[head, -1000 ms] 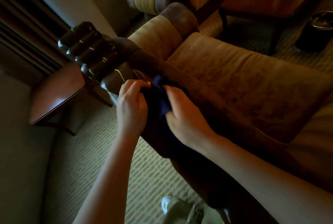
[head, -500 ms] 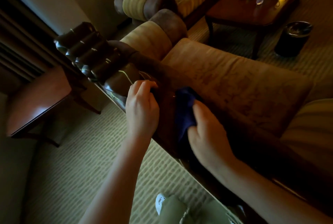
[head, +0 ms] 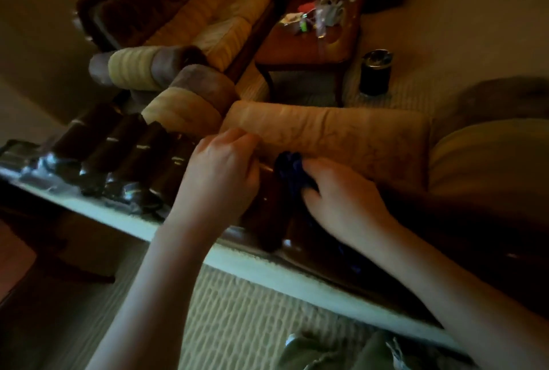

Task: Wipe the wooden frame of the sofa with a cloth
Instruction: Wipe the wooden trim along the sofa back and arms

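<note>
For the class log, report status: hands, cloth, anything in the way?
Right hand gripping dark blue cloth on dark wooden sofa frame. Left hand curled beside it. Tan seat cushion abuts.

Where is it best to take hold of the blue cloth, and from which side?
Probably at the bunched top of the cloth, where it bulges free above the right hand that already grips its lower part. Come from above and from the left, the side of the left hand: the cushion blocks the far side, and the frame lies beneath.
</note>
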`<state>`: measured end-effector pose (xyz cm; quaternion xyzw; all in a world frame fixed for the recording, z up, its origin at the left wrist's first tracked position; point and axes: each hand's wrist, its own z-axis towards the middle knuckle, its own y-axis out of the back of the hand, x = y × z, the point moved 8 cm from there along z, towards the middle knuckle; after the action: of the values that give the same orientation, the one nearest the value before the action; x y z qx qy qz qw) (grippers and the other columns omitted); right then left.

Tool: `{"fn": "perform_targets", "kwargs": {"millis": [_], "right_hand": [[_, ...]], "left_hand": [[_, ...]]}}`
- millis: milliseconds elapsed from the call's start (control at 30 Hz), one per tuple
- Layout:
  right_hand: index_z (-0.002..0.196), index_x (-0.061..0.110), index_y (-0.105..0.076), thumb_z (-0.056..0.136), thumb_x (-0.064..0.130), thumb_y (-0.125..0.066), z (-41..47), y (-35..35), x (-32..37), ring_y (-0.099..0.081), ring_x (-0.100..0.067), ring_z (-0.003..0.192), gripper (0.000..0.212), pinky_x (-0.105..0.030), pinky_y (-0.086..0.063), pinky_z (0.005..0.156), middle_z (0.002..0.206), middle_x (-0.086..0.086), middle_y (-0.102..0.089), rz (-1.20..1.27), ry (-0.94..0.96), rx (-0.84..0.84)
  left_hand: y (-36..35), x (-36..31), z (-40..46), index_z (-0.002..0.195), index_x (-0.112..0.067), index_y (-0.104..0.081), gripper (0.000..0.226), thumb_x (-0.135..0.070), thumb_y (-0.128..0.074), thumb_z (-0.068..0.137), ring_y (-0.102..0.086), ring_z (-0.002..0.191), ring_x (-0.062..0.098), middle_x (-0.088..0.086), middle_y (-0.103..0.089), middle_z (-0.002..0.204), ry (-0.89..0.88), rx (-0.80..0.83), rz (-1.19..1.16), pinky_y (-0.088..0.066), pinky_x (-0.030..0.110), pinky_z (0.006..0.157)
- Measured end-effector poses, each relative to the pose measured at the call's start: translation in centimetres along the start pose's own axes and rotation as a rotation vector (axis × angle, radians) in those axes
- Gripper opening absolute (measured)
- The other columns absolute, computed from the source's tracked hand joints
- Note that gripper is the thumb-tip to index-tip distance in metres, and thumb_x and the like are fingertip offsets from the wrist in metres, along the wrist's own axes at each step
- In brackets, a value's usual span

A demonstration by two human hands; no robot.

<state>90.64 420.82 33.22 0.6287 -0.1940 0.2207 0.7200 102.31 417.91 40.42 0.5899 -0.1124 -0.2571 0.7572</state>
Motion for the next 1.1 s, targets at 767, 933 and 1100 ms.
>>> {"fn": "perform_targets", "kwargs": {"millis": [767, 933, 1100], "right_hand": [[0.118, 0.021, -0.058, 0.092, 0.019, -0.06, -12.9, -5.9, 4.3, -0.048, -0.019, 0.124, 0.027, -0.044, -0.035, 0.105, 0.132, 0.0, -0.052, -0.494, 0.031, -0.899], [0.121, 0.014, -0.051, 0.092, 0.019, -0.044, -14.5, -3.2, -2.4, -0.052, -0.027, 0.115, 0.03, -0.056, -0.037, 0.099, 0.12, -0.013, -0.059, 0.041, -0.284, -1.148], [0.121, 0.016, -0.052, 0.092, 0.026, -0.041, -12.4, -7.0, 2.6, -0.038, -0.026, 0.129, 0.032, -0.055, -0.021, 0.11, 0.132, -0.009, -0.049, -0.039, -0.497, -1.373]], "left_hand": [[-1.0, 1.1, -1.8, 0.088, -0.022, -0.069, 0.021, -0.017, -0.049, 0.083, -0.059, 0.087, 0.024, -0.001, -0.065, 0.09, -0.063, -0.103, -0.323, -0.045, 0.039, 0.082], [-1.3, 1.0, -1.6, 0.082, -0.022, -0.069, 0.023, -0.017, -0.047, 0.083, -0.052, 0.077, 0.025, -0.002, -0.059, 0.077, -0.059, -0.057, -0.337, -0.044, 0.045, 0.089], [-1.4, 0.5, -1.2, 0.074, -0.025, -0.062, 0.019, -0.019, -0.046, 0.083, -0.049, 0.079, 0.023, -0.003, -0.057, 0.075, -0.074, 0.007, -0.314, -0.033, 0.037, 0.089]]}}
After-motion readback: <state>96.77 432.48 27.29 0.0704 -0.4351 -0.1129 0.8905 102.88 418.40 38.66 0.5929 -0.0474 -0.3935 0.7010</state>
